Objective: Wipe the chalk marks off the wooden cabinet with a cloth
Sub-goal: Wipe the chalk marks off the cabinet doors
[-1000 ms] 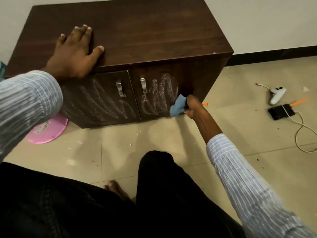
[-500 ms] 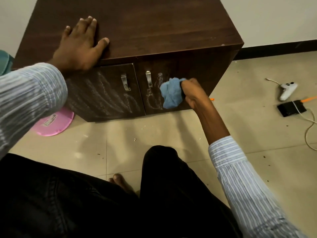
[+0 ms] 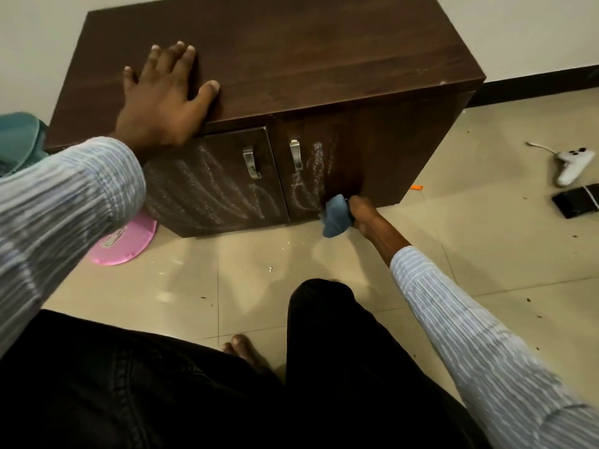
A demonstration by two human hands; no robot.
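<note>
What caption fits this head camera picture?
Right hand wipes chalk marks off the cabinet with a blue cloth.

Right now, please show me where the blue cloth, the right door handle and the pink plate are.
blue cloth (image 3: pixel 335 218), head view, its bunched middle.
right door handle (image 3: pixel 295 156), head view, its metal middle.
pink plate (image 3: pixel 124 245), head view, its visible face.

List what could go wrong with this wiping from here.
1. The blue cloth in the right hand sits at the right door's bottom edge, so it may drag on the gritty floor.
2. The left door's chalk marks are untouched, and a chalky cloth may only smear them.
</note>
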